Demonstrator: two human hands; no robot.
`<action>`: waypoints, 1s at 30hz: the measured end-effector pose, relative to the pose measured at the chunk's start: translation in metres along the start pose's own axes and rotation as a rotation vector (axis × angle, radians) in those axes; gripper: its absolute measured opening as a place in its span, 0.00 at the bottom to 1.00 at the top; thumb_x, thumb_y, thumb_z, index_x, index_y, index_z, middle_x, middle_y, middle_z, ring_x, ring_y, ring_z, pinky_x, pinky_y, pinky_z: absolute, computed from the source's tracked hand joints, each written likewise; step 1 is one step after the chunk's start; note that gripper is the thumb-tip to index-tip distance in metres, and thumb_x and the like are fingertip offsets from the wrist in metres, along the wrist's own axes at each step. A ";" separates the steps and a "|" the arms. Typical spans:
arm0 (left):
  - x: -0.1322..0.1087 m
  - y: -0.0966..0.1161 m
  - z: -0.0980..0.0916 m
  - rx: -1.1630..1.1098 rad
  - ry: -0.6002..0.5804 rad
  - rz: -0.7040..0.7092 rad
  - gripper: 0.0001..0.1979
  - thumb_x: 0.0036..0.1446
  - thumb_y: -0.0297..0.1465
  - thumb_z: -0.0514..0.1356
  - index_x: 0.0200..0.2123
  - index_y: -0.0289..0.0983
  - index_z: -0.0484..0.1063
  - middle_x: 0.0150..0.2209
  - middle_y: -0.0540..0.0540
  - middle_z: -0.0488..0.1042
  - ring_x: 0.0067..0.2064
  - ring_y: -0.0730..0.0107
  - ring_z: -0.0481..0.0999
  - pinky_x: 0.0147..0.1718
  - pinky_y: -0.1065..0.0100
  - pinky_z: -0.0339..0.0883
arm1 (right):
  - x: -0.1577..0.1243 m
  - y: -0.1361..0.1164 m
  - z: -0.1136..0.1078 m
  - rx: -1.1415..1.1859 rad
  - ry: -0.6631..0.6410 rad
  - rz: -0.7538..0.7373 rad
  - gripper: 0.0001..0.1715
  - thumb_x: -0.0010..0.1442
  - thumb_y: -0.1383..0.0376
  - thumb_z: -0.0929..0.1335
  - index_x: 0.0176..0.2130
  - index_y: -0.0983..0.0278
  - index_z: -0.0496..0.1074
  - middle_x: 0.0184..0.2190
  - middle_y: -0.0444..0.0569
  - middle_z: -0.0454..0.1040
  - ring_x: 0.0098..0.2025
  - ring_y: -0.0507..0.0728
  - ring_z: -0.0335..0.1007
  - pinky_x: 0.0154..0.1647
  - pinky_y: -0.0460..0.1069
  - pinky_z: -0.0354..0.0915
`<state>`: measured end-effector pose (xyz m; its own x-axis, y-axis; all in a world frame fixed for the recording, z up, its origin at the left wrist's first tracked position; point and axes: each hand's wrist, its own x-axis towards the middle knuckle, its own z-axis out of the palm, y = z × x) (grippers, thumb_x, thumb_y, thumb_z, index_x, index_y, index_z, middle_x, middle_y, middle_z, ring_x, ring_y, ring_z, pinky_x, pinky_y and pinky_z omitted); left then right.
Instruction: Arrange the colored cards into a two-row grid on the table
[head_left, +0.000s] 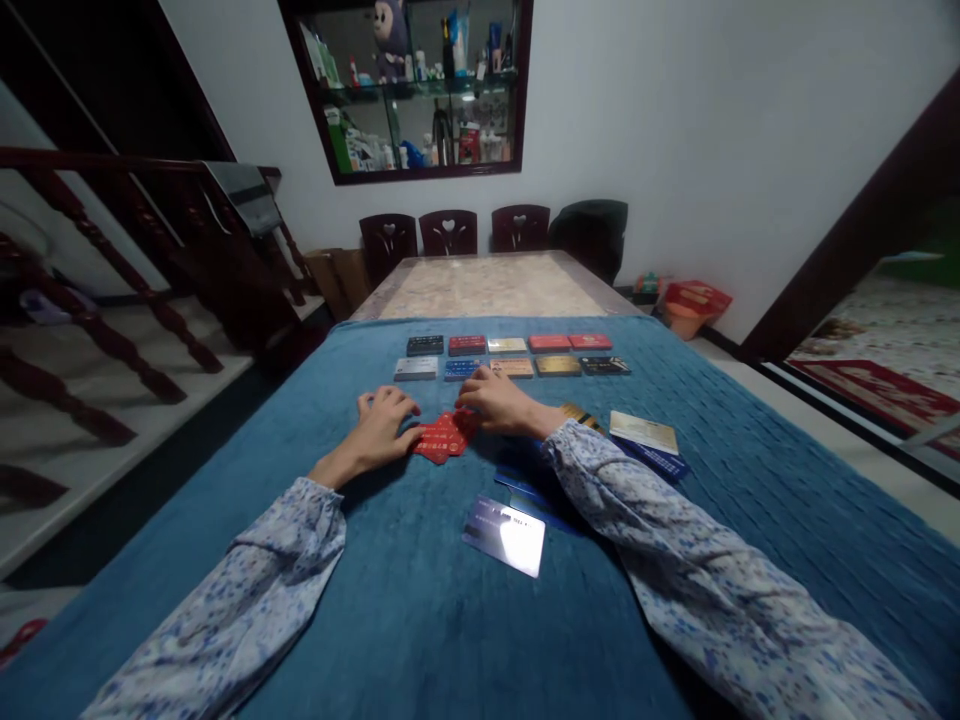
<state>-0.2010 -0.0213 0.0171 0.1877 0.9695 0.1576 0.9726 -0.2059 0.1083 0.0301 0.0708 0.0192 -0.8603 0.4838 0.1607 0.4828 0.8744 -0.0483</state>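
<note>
Several overlapping red cards [437, 440] with pale printing lie on the blue cloth between my hands, loosely fanned. My left hand [379, 425] is at their left side, fingers curved and spread, its thumb at the cards' edge. At the upper right end of the cards, the bent fingers of my right hand [496, 402] close on a red card. Nearer to me lies a shiny silver-purple card [505, 535]. Blue cards [525, 488] lie partly hidden under my right forearm, and a gold-and-black card [581, 415] shows just beyond that wrist.
Two rows of stacked cards stand beyond my hands, including a silver stack [416, 368] and a black stack [426, 345]. A pale gold card [643, 432] overlaps a dark blue card [664, 460] to the right. Dark chairs [448, 233] stand behind the table.
</note>
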 end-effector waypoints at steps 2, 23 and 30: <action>-0.004 0.000 -0.004 -0.018 -0.076 -0.007 0.13 0.58 0.39 0.62 0.44 0.40 0.75 0.52 0.40 0.74 0.59 0.46 0.63 0.57 0.43 0.53 | -0.002 -0.007 0.002 -0.020 -0.007 0.002 0.17 0.67 0.59 0.66 0.50 0.60 0.79 0.53 0.56 0.76 0.56 0.65 0.58 0.49 0.57 0.54; -0.007 0.003 -0.001 0.000 -0.096 -0.020 0.13 0.62 0.29 0.56 0.43 0.42 0.81 0.43 0.41 0.79 0.51 0.52 0.69 0.52 0.50 0.55 | -0.011 -0.037 -0.012 -0.052 -0.102 -0.055 0.13 0.66 0.64 0.66 0.46 0.62 0.80 0.54 0.58 0.74 0.57 0.66 0.57 0.46 0.56 0.54; -0.009 0.016 0.001 0.048 -0.100 -0.037 0.15 0.65 0.32 0.53 0.42 0.41 0.81 0.46 0.39 0.78 0.53 0.50 0.68 0.53 0.46 0.54 | -0.012 -0.040 -0.015 0.004 -0.132 -0.098 0.14 0.64 0.66 0.68 0.46 0.61 0.81 0.54 0.56 0.74 0.56 0.66 0.57 0.46 0.57 0.55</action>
<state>-0.1871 -0.0330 0.0161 0.1616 0.9853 0.0551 0.9841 -0.1650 0.0652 0.0235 0.0299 0.0337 -0.9175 0.3963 0.0339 0.3948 0.9178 -0.0431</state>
